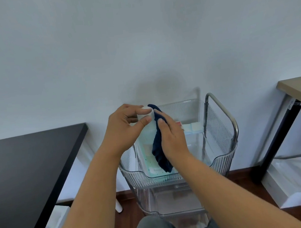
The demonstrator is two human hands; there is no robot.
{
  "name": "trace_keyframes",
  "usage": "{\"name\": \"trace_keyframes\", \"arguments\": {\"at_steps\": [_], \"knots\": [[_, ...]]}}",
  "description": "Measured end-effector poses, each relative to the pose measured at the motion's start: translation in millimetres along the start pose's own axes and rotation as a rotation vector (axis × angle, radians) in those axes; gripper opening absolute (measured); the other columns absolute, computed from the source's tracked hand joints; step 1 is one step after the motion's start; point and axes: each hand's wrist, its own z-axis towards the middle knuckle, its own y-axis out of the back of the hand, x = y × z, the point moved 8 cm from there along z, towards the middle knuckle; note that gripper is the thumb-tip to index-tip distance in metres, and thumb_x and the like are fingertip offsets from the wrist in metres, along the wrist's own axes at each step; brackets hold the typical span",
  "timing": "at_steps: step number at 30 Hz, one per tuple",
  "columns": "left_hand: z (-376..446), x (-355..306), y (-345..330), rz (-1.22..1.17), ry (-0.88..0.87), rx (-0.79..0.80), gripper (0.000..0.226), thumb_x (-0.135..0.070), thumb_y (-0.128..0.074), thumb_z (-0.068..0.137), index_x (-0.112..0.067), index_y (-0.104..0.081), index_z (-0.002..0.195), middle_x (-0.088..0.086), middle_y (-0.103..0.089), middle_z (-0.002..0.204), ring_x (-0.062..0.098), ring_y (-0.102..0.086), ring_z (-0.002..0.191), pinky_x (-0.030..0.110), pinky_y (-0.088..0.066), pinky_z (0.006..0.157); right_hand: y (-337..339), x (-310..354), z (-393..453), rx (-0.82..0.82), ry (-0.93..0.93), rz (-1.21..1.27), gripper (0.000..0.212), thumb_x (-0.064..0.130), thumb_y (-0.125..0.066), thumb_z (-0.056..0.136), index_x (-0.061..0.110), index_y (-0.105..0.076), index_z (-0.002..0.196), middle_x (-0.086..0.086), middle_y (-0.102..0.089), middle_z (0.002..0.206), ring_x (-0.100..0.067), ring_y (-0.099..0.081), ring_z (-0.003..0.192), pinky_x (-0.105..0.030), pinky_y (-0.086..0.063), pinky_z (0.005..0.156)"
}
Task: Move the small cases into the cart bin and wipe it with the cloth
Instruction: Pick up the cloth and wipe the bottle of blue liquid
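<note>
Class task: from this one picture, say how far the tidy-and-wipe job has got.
Done: small cases already lie in the cart bin. In hand: the left hand holds a pale bottle above the bin while the right hand presses the dark cloth against it. Left: wiping the bin itself; whether more cases remain elsewhere cannot be told.

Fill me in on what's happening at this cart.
A person stands over a clear plastic cart. The left hand grips the white cap end of a pale bottle-like container held above the top bin, and the right hand presses a dark blue cloth against its side. Small cases lie in the bin.
</note>
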Motion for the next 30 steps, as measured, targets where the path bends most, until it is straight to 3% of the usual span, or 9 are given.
{"name": "trace_keyframes", "arguments": {"at_steps": [3,7,9,11,14,18,24,27,30], "knots": [[-1,0,6,-0.042,0.001,0.023,0.031,-0.011,-0.078,0.082,-0.040,-0.074,0.090,-0.007,-0.069,0.108,0.007,-0.067,0.097,0.017,-0.052,0.086,-4,-7,29,0.060,-0.224,0.103,0.026,0.024,-0.048,0.088,0.017,-0.072,0.094,-0.008,-0.073,0.094,-0.017,-0.066,0.084,-0.036,-0.053,0.077],[-4,0,6,-0.055,0.014,0.036,0.029,-0.008,-0.075,0.084,-0.036,-0.073,0.090,-0.007,-0.069,0.111,0.005,-0.066,0.101,0.019,-0.052,0.089,-1,-39,28,0.079,-0.533,0.197,0.024,0.034,-0.055,0.084,0.016,-0.071,0.085,-0.007,-0.073,0.077,-0.024,-0.066,0.072,-0.036,-0.050,0.069],[-6,0,5,-0.049,0.016,0.027,0.030,-0.007,-0.073,0.086,-0.037,-0.072,0.090,-0.009,-0.068,0.113,0.003,-0.065,0.102,0.018,-0.051,0.089,0,-57,13,0.031,-0.615,0.221,0.024,0.035,-0.056,0.085,0.016,-0.070,0.084,-0.007,-0.072,0.080,-0.025,-0.066,0.074,-0.036,-0.050,0.070],[-8,-2,3,-0.033,-0.003,0.017,0.031,-0.008,-0.072,0.086,-0.039,-0.070,0.090,-0.012,-0.068,0.114,0.000,-0.064,0.103,0.014,-0.050,0.088,1,-68,-5,-0.017,-0.595,0.269,0.024,0.034,-0.052,0.090,0.020,-0.070,0.089,-0.006,-0.073,0.089,-0.025,-0.068,0.083,-0.036,-0.053,0.071],[-11,-5,2,-0.003,-0.035,0.007,0.026,-0.019,-0.077,0.082,-0.042,-0.068,0.089,-0.014,-0.068,0.112,0.000,-0.064,0.105,0.015,-0.050,0.088,0,-53,-16,-0.034,-0.397,0.349,0.025,0.035,-0.048,0.092,0.030,-0.070,0.101,0.002,-0.074,0.097,-0.018,-0.070,0.092,-0.029,-0.056,0.070],[-10,-3,-3,0.030,-0.010,0.007,0.022,-0.029,-0.081,0.074,-0.037,-0.065,0.086,-0.014,-0.068,0.106,0.012,-0.065,0.103,0.028,-0.053,0.091,0,-10,15,0.008,-0.211,0.282,0.027,0.032,-0.047,0.088,0.028,-0.074,0.092,0.001,-0.073,0.089,-0.015,-0.068,0.082,-0.028,-0.054,0.069],[-9,4,-4,-0.077,0.033,0.084,0.024,-0.025,-0.077,0.078,-0.042,-0.061,0.084,-0.018,-0.068,0.117,0.009,-0.067,0.104,0.041,-0.051,0.099,3,-44,22,0.094,-0.545,0.262,0.036,0.033,-0.056,0.085,0.023,-0.073,0.055,-0.004,-0.068,0.062,-0.019,-0.064,0.054,-0.027,-0.050,0.052],[-8,4,-9,-0.108,0.067,0.176,0.024,-0.015,-0.073,0.085,-0.034,-0.059,0.091,-0.011,-0.065,0.127,0.014,-0.067,0.108,0.050,-0.046,0.103,9,-67,6,0.102,-0.676,0.228,0.024,0.032,-0.058,0.082,0.016,-0.072,0.072,-0.007,-0.070,0.069,-0.021,-0.065,0.059,-0.029,-0.050,0.057],[-7,3,-13,0.014,0.063,0.281,0.027,-0.015,-0.061,0.095,-0.037,-0.054,0.110,-0.018,-0.057,0.136,0.008,-0.061,0.115,0.056,-0.032,0.113,13,-72,-4,0.047,-0.606,0.261,0.026,0.030,-0.054,0.087,0.012,-0.073,0.091,-0.017,-0.073,0.093,-0.029,-0.067,0.079,-0.038,-0.052,0.071]]}}
